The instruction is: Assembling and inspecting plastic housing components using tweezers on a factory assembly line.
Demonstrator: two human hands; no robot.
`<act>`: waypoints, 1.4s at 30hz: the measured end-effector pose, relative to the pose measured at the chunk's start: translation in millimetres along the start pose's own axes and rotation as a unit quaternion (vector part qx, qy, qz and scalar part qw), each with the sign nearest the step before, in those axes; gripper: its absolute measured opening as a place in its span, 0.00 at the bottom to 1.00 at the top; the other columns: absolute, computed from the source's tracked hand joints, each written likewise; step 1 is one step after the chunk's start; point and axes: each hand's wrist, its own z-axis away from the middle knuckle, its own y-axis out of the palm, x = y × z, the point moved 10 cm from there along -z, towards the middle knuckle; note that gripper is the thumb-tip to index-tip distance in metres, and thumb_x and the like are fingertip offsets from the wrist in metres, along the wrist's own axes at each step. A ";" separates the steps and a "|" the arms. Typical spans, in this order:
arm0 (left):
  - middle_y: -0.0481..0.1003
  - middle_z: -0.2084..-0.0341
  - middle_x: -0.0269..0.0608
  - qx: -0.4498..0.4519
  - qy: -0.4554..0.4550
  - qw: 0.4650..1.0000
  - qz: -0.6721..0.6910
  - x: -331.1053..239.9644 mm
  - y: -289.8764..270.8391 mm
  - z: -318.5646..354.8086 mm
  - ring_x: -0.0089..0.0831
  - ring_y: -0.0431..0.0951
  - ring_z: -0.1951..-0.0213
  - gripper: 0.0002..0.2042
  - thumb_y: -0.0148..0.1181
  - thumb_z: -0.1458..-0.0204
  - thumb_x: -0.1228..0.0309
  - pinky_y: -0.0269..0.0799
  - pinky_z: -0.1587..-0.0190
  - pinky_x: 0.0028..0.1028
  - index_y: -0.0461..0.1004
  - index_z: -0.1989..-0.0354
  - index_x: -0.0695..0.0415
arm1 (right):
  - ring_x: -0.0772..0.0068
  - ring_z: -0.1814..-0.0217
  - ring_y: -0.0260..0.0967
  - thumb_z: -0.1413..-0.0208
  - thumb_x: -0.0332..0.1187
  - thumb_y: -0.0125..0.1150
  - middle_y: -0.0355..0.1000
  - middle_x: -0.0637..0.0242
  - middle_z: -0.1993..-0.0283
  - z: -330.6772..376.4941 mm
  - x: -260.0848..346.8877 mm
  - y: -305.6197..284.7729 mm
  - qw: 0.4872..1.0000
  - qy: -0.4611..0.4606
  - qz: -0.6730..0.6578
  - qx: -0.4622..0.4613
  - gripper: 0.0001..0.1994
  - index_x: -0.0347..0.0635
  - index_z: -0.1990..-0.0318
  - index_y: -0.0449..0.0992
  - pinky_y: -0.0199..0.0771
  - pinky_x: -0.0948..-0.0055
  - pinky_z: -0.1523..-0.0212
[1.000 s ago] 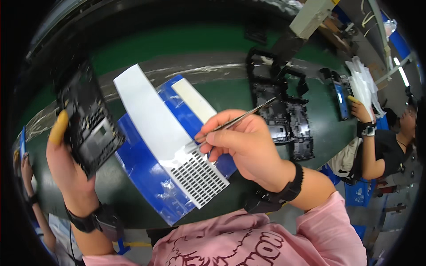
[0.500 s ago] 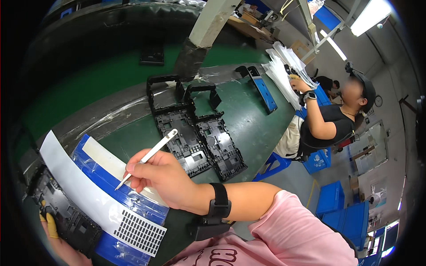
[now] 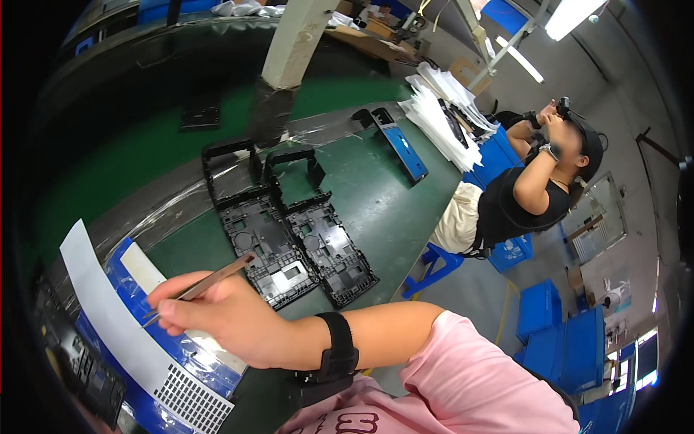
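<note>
My right hand [image 3: 224, 315] is closed in a pen-like grip round metal tweezers [image 3: 210, 281]. Their tips hang over a long white backing sheet [image 3: 101, 278]; whether they touch it I cannot tell. At its near end the sheet carries a grid of small black rectangular stickers [image 3: 191, 398]. A blue plastic-wrapped piece with a pale strip [image 3: 141, 269] lies beneath the sheet. At the dim left rim a black plastic housing [image 3: 90, 369] is tilted beside the sheet. My left hand is almost wholly hidden there, only a yellow-covered fingertip [image 3: 50, 354] showing faintly at the housing's edge.
Two black housings [image 3: 264, 239] [image 3: 329, 246] lie side by side on the green table [image 3: 376, 217]. Farther off are a blue-faced unit [image 3: 401, 152], white sheets [image 3: 441, 119] and a taped post [image 3: 289, 58]. A co-worker [image 3: 535, 181] sits across at the right, near blue bins [image 3: 564, 347].
My right hand and the tweezers have moved left over the sheet and turned slightly. The view has shifted, and my left hand has slipped mostly out of sight. The co-worker's hands have risen toward the head.
</note>
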 end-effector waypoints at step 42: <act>0.66 0.57 0.37 0.168 -0.022 0.983 0.063 -12.1 -4.1 24.8 0.25 0.67 0.55 0.15 0.40 0.46 0.66 0.63 0.53 0.25 0.60 0.51 0.58 | 0.75 0.77 0.68 0.52 0.24 0.53 0.70 0.57 0.72 -1.7 -17.1 7.1 0.993 0.077 0.083 0.021 0.04 0.33 0.69 0.66 0.72 0.80 0.77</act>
